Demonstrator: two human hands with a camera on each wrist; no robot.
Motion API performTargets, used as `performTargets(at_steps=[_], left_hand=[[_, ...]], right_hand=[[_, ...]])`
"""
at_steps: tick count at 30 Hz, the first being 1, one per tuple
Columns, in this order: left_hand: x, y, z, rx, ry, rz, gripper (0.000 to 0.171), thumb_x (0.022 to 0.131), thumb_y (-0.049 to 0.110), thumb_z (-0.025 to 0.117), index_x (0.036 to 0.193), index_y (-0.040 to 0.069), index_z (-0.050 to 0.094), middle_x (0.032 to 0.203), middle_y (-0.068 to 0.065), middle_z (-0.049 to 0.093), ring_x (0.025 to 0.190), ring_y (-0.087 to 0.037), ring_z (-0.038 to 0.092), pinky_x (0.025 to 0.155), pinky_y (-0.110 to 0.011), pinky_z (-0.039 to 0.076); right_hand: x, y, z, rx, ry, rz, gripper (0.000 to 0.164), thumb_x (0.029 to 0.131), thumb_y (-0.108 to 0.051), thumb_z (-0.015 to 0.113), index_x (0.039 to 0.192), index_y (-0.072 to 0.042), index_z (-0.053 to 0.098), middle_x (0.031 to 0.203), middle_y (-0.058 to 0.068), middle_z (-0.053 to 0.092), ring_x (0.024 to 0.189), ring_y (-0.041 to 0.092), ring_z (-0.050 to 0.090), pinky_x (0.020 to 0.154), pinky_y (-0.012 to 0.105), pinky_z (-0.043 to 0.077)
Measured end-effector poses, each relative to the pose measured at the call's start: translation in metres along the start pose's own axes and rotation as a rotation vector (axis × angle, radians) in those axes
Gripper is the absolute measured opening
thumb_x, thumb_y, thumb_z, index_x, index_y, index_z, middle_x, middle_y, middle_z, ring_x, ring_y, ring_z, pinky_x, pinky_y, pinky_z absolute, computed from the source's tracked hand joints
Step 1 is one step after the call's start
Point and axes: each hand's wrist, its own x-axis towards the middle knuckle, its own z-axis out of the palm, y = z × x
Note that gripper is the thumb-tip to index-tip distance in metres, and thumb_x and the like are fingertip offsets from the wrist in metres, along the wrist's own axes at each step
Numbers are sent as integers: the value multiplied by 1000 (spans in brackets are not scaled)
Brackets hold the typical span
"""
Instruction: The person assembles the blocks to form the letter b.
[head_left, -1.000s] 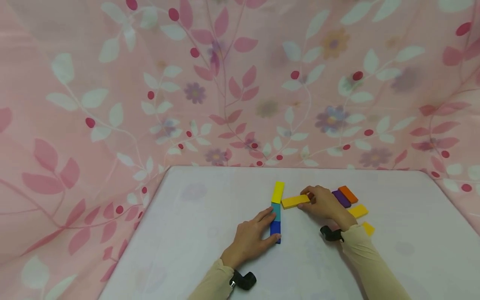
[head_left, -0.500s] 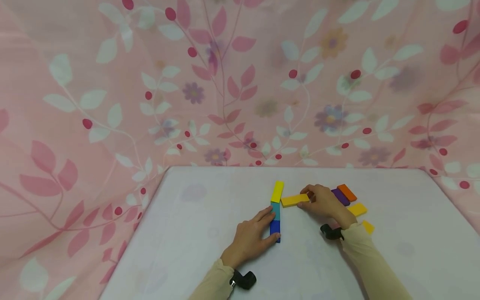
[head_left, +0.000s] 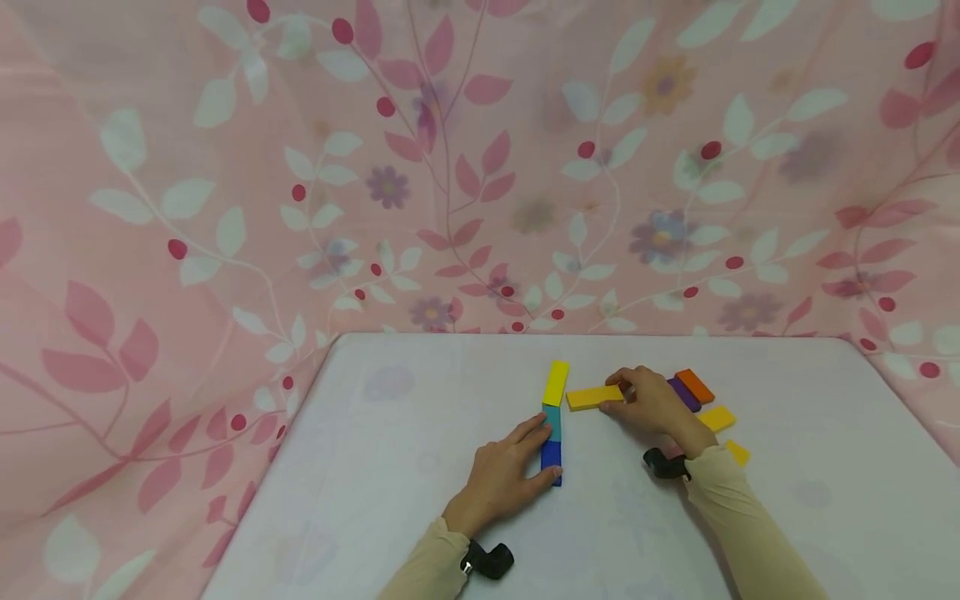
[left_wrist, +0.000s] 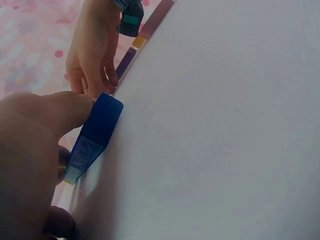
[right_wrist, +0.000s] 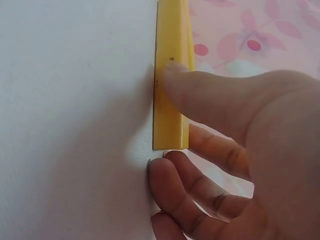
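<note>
In the head view, a bright yellow block [head_left: 556,383], a light blue block [head_left: 552,422] and a dark blue block [head_left: 551,458] lie end to end in a line on the white table [head_left: 375,500]. My left hand [head_left: 498,479] rests against the line from the left, fingertips on the light blue block and thumb on the dark blue one. Just right of the line, my right hand [head_left: 648,406] pinches the right end of a deeper yellow block [head_left: 592,397]. The right wrist view shows my thumb pressed on the face of that yellow block [right_wrist: 170,110].
Behind my right hand lie a purple block [head_left: 684,394] and an orange block [head_left: 695,386], side by side. Two more yellow pieces, one a flat block [head_left: 717,419] and one partly hidden [head_left: 738,453], sit by the right sleeve. A pink floral cloth [head_left: 480,208] hangs behind the table.
My right hand and the deeper yellow block have shifted slightly to the right and away, widening the small gap from the line. The left hand has stayed in place.
</note>
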Motion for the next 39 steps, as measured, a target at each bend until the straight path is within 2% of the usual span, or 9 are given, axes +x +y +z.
performTargets(at_steps=[7,15,28,35,39], left_hand=[[0,1,-2,-2,8,7,62,101,51,69,153,19,59,166,3,48,127,-21,70,68,-20,46],[1,-2,-1,7,25,5,63,100,51,69,153,20,59,166,4,48,122,-22,72,65,-20,43],[-2,-2,0,-8,34,9,63,100,51,69,154,18,59,165,3,49,123,-22,72,65,-20,45],[0,0,0,-18,21,19,63,100,50,70,154,18,59,165,3,49,126,-21,70,68,-21,46],[1,0,-1,-15,19,18,63,100,50,70,154,18,58,166,3,48,128,-21,70,69,-21,46]], right_hand=[[3,3,0,-11,-6,-9,45,96,-33,79,130,-6,69,116,16,66,95,25,62,87,46,57],[6,-3,-1,-29,7,1,41,98,-30,78,130,-6,70,117,15,67,97,26,61,91,47,56],[5,-8,10,-44,62,59,45,98,-31,77,135,-7,68,113,15,66,91,24,60,83,40,56],[1,-7,8,-19,50,107,46,99,-32,76,138,-9,66,119,17,66,93,26,60,85,42,56],[2,-5,7,6,62,97,50,100,-33,75,143,-8,63,124,19,66,97,28,62,89,46,57]])
